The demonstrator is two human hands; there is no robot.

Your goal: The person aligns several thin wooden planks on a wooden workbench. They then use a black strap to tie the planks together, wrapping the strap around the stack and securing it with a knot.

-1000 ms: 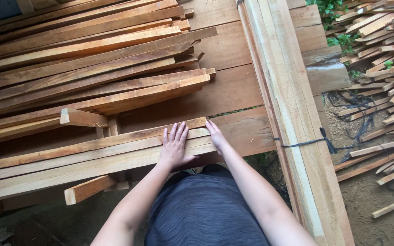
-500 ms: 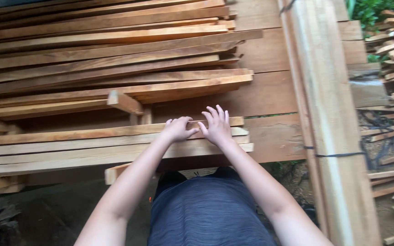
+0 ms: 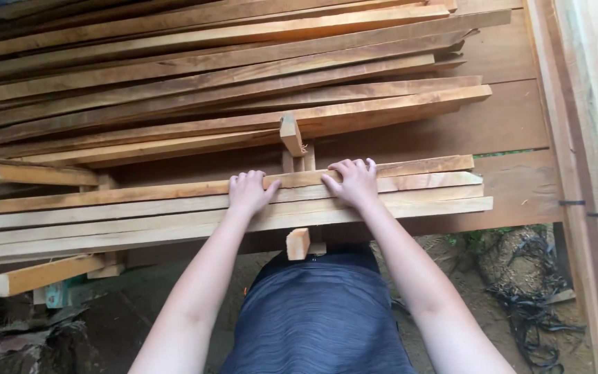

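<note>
Two hands, left hand (image 3: 247, 190), right hand (image 3: 354, 181), flat on near planks (image 3: 410, 197); cross batten (image 3: 291, 135) between.

Soft even daylight, sharp focus, faint shadows

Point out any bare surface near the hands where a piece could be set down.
Bare patch: the wide brown boards right of the slat ends, bordered by the pale beam. A narrow gap around the upright block splits the far slat stack from the near slats. Crowded: the near slats, where left hand and right hand press.
</note>
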